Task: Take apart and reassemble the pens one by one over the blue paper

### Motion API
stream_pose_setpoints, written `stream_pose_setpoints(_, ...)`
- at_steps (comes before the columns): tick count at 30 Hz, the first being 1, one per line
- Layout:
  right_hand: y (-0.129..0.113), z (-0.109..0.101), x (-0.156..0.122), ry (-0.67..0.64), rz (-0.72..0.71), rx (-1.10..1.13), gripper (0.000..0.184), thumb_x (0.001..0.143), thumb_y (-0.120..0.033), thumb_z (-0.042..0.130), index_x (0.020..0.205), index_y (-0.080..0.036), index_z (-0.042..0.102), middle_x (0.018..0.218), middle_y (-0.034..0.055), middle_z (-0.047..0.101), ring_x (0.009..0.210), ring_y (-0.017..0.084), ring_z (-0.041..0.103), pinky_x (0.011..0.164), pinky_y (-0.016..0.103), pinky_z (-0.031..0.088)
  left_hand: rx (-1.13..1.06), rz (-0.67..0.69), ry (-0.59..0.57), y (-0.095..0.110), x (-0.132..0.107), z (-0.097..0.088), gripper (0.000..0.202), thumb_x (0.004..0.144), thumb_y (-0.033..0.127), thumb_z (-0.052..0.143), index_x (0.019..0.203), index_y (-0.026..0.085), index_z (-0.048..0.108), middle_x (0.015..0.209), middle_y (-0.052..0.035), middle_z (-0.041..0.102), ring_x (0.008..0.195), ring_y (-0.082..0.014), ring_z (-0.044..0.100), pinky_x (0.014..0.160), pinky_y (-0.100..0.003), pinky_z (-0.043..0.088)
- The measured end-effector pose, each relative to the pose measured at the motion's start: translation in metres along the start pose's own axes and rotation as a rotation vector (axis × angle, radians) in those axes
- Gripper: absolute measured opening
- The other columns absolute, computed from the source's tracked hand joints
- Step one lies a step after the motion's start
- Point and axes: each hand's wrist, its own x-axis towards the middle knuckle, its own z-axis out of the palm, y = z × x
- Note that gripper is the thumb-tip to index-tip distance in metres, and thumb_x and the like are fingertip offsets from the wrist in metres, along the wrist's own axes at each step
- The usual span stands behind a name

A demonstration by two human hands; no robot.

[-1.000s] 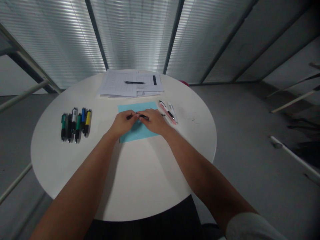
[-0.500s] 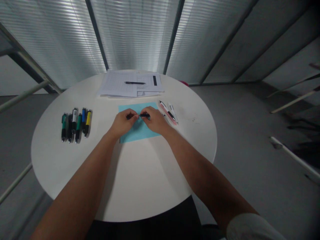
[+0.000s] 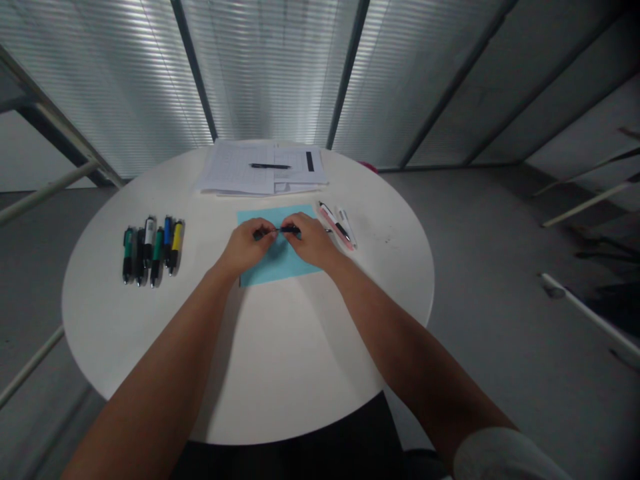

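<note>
Over a light blue sheet (image 3: 277,270), my two hands hold a black pen (image 3: 291,229) level between them. My left hand (image 3: 244,245) pinches the pen's left part, whose dark end shows between the fingers. The right part is pinched by my right hand (image 3: 311,241), and a thin tip sticks out beyond that hand. Between the fingertips a narrow, lighter section of the pen shows. Fingers cover much of the pen, so I cannot tell whether its parts are joined. Just right of the sheet lie a black-and-white pen (image 3: 334,220) and a white pen (image 3: 347,227).
Several thick pens, among them a green one (image 3: 157,257) and a yellow one (image 3: 176,247), lie on the left of the round white table (image 3: 280,373). Printed papers (image 3: 235,170) lie at the back, with another black pen (image 3: 270,166) on top.
My fingertips have moved very slightly apart, and a little more of the thin section between them shows. The other things have stayed where they were.
</note>
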Motion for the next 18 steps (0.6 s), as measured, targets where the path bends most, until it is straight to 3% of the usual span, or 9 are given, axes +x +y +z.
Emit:
stream_pose_setpoints(4, 0.001, 0.0, 0.0, 0.038, 0.006, 0.003, 0.015, 0.089, -0.015, 0.052, 0.101, -0.021, 0.061, 0.105, 0.0055, 0.066, 0.101, 0.019, 0.059, 0.091, 0.035, 0.041, 0.171, 0.023, 0.107, -0.001, 0.0, -0.001, 0.024, 0.072, 0.021, 0.06, 0.093, 0.018, 0.07, 0.096, -0.0103, 0.066, 0.097, -0.0276, 0.058, 0.094, -0.045, 0.043)
stream_pose_setpoints(8, 0.003, 0.001, 0.0, 0.065, -0.014, 0.012, 0.014, 0.088, -0.014, 0.055, 0.098, -0.021, 0.061, 0.103, 0.0046, 0.067, 0.099, 0.019, 0.06, 0.09, 0.035, 0.042, 0.487, -0.154, 0.203, 0.005, -0.004, -0.002, 0.031, 0.075, 0.024, 0.058, 0.104, 0.021, 0.069, 0.11, -0.0147, 0.06, 0.113, -0.0345, 0.051, 0.098, -0.051, 0.039)
stream_pose_setpoints(12, 0.006, 0.003, 0.0, 0.077, -0.019, 0.004, 0.015, 0.086, -0.012, 0.057, 0.096, -0.022, 0.062, 0.101, 0.0039, 0.067, 0.097, 0.02, 0.061, 0.087, 0.035, 0.042, 0.65, -0.332, 0.091, 0.01, -0.007, -0.005, 0.032, 0.081, 0.026, 0.051, 0.109, 0.02, 0.065, 0.111, -0.0174, 0.062, 0.112, -0.0379, 0.053, 0.094, -0.053, 0.04)
stream_pose_setpoints(18, 0.005, 0.004, 0.0, 0.07, -0.022, -0.008, 0.015, 0.086, -0.012, 0.057, 0.096, -0.022, 0.062, 0.1, 0.0039, 0.068, 0.096, 0.02, 0.061, 0.086, 0.035, 0.043, 0.687, -0.311, 0.038, 0.01, -0.006, -0.007, 0.029, 0.088, 0.025, 0.043, 0.107, 0.019, 0.063, 0.108, -0.0161, 0.066, 0.109, -0.0364, 0.056, 0.091, -0.052, 0.04)
